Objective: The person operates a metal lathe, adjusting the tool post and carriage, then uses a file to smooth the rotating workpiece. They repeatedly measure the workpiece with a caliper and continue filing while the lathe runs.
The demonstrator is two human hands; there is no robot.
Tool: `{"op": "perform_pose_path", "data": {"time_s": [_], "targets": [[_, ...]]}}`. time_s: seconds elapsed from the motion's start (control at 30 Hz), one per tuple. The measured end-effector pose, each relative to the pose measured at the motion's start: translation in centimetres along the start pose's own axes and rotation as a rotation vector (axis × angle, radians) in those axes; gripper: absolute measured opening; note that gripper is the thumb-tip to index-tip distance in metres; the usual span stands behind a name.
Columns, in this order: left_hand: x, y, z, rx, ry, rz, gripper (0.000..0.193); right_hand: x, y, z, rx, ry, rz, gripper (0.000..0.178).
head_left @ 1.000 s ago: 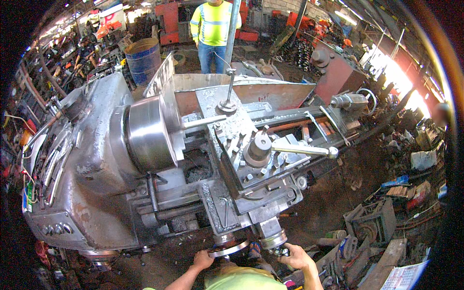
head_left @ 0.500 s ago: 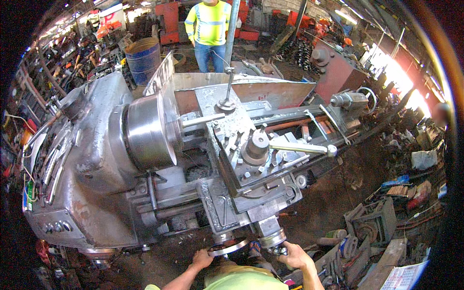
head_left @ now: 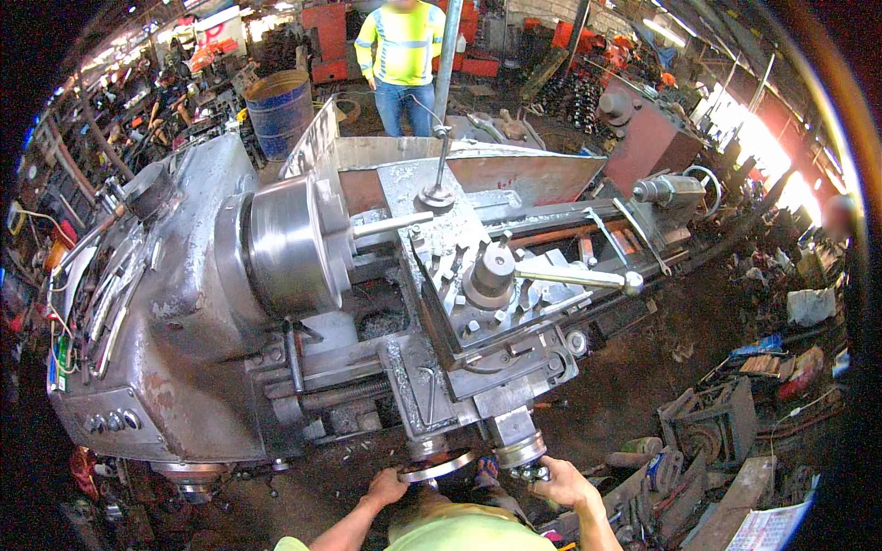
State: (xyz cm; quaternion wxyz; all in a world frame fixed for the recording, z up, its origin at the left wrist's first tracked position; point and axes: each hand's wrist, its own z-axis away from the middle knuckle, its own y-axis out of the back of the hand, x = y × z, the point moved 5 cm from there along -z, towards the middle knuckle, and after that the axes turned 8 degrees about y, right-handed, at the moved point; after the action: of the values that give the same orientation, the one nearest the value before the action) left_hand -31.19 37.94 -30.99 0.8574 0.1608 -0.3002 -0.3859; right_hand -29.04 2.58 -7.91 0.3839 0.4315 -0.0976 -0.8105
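A big grey metal lathe (head_left: 184, 349) fills the view, with a round chuck (head_left: 285, 246) gripping a thin steel bar (head_left: 390, 224). The tool post (head_left: 491, 271) with its long lever (head_left: 574, 278) sits on the carriage. My left hand (head_left: 386, 485) grips the carriage handwheel (head_left: 436, 466) at the lathe's near side. My right hand (head_left: 560, 479) is closed on the cross-slide crank handle (head_left: 525, 468) just to the right of it.
A person in a bright yellow-green shirt and jeans (head_left: 401, 50) stands behind the lathe. A blue barrel (head_left: 280, 108) stands at the back left. Scrap metal, boxes and parts litter the dirt floor on the right (head_left: 717, 432). A red machine (head_left: 648, 138) stands at the back right.
The carriage with the tool post has crept slightly toward the chuck. Both hands stay on their handles, shifted only a little.
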Motion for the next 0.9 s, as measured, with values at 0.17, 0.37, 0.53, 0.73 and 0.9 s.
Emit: {"op": "perform_pose_path", "data": {"time_s": [0.17, 0.37, 0.53, 0.73, 0.9], "targets": [[2.6, 0.2, 0.8, 0.016, -0.267, -0.113, 0.054, 1.9, -0.4, -0.9, -0.040, 0.078, -0.163, 0.054], [3.1, 0.1, -0.7, -0.099, -0.361, -0.186, 0.058, 3.7, -0.8, -1.5, -0.111, 0.118, -0.368, 0.045], [3.3, 0.2, -0.8, -0.099, -0.398, -0.146, 0.054, 4.3, -0.8, -1.8, -0.141, 0.165, -0.476, 0.045], [4.0, 0.8, 0.1, -0.091, -0.415, -0.165, 0.054, 5.3, -0.9, -2.2, -0.205, 0.111, -0.632, 0.049], [4.3, 0.6, 0.0, -0.122, -0.377, -0.196, 0.057, 5.6, -0.7, -2.4, -0.209, 0.119, -0.641, 0.048]]}}
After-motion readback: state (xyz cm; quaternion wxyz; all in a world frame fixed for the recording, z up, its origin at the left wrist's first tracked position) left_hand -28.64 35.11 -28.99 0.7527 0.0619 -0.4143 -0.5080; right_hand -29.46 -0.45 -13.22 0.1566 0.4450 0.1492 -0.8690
